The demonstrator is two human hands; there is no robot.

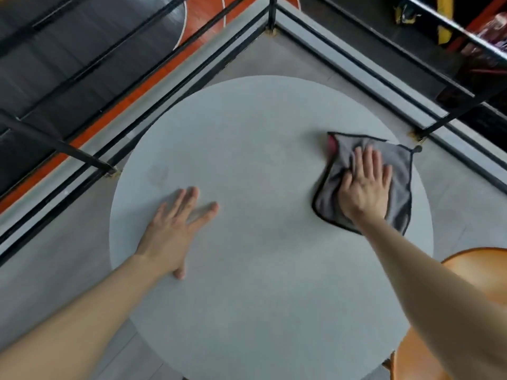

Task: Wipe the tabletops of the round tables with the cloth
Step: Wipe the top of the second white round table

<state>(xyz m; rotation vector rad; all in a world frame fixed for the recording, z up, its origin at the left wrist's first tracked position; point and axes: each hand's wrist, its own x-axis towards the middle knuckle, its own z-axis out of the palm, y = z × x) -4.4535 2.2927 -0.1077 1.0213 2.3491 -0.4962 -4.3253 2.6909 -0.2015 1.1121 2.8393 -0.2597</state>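
A round pale grey tabletop (260,160) fills the middle of the head view. A grey cloth (397,165) with black edging and a pink underside showing at one corner lies on its right side, near the rim. My right hand (365,187) presses flat on the cloth with straight fingers. On the left part of the bare tabletop my left hand (175,229) rests flat, fingers spread, holding nothing.
A black metal railing (271,12) wraps the corner behind the table, close to its far rim. An orange chair (472,272) stands at the lower right, beside the table. Grey floor (41,270) surrounds the table; a court floor lies far below the railing.
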